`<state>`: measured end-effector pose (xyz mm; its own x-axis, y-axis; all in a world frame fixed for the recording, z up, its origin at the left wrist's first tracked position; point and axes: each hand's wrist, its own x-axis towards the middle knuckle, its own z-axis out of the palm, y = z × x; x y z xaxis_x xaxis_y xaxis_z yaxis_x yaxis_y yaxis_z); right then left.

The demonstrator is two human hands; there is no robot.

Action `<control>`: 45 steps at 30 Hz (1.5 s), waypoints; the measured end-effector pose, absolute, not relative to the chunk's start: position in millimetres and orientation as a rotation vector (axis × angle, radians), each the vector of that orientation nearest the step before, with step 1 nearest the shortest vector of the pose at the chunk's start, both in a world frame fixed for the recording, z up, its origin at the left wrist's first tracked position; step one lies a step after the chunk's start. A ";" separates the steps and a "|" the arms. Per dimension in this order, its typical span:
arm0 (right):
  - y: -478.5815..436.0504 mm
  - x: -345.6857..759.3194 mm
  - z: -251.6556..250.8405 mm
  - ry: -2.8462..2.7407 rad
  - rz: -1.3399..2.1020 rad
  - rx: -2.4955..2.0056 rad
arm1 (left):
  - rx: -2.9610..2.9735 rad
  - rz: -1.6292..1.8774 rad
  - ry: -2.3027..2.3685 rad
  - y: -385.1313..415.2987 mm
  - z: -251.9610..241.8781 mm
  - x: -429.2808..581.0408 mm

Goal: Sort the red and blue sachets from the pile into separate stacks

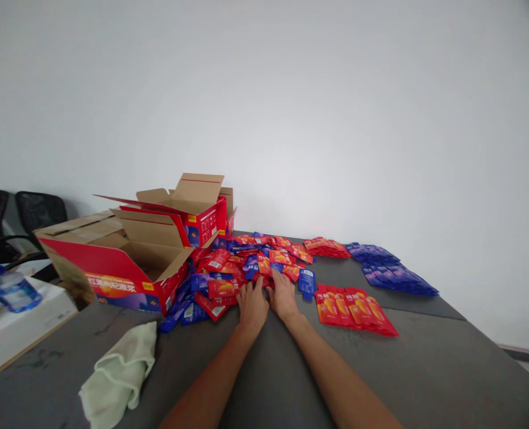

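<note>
A mixed pile of red sachets [223, 288] and blue sachets [195, 313] lies in front of me. At its near edge my left hand [252, 305] has its fingers bent down onto red sachets, the thumb close to the index finger. Just beside it, my right hand [283, 293] reaches into the same pile, its fingers curled around a red sachet, partly hidden. The two thumbs almost meet. To the right of my right hand, a single blue sachet [307, 282] lies flat, back side up.
Red sachets in an overlapping row [354, 308] lie right; another red stack [327, 246] and blue stacks [396, 277] sit behind. Open red cartons [125, 280] stand left. A pale cloth [120, 375] lies on the dark table [461, 369]; a bottle [13, 291] rests on a white box.
</note>
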<state>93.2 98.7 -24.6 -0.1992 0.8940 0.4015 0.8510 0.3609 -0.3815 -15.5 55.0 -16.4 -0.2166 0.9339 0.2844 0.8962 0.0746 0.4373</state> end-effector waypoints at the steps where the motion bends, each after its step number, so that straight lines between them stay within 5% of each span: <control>1: 104.9 89.9 -24.0 -2.066 0.108 -1.494 | 1.906 0.817 2.253 59.0 -16.5 -18.0; 13: 120.3 74.0 -24.5 -2.147 0.196 -1.456 | 1.840 0.857 2.165 77.6 -21.2 -25.5; 30: -3.3 116.7 -14.9 -2.264 0.216 -1.484 | 1.817 0.839 2.337 -12.1 8.4 -15.4; 45: -39.0 148.6 -30.3 -2.068 0.396 -1.422 | 1.935 0.728 2.229 -12.1 -19.2 10.7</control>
<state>148.6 -39.0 -30.3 -0.2528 0.9195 0.3009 0.7434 0.3837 -0.5479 10.7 -12.1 -19.2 -0.1869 0.9551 0.2298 0.9068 0.0777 0.4144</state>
